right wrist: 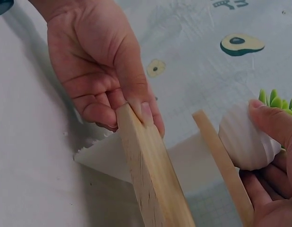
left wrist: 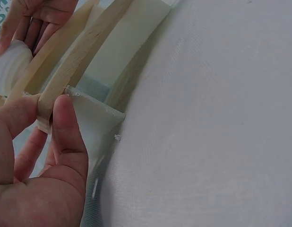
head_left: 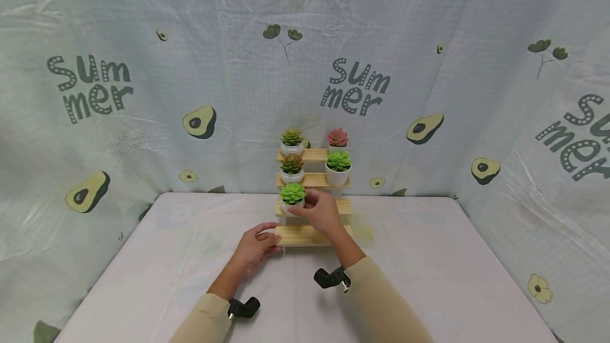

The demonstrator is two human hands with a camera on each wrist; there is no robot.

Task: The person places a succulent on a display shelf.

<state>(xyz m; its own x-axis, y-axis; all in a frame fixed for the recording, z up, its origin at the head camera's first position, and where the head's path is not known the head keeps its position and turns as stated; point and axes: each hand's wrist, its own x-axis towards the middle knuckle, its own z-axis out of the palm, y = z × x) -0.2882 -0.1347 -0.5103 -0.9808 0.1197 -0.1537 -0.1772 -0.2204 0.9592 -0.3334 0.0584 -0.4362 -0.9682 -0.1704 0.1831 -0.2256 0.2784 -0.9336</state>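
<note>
A tiered wooden stand [head_left: 310, 235] with several light wood steps and white side panels stands at the table's back. My left hand [head_left: 256, 247] pinches the left end of its lowest step between thumb and fingers; the left wrist view shows this grip on the step [left wrist: 80, 56] closely. My right hand [head_left: 323, 211] holds a small potted succulent [head_left: 292, 195], bright green in a white ribbed pot [right wrist: 245, 137], at the left end of the second step from the bottom. Thumb and fingers lie around the pot, whose base is right at the step.
Above stand a brownish succulent [head_left: 292, 168] and a green succulent [head_left: 338, 167] on one step, a dark green succulent [head_left: 292, 141] and a pink succulent [head_left: 338, 139] on the top one. A printed cloth [head_left: 238, 94] hangs behind the white-covered table [head_left: 410, 258].
</note>
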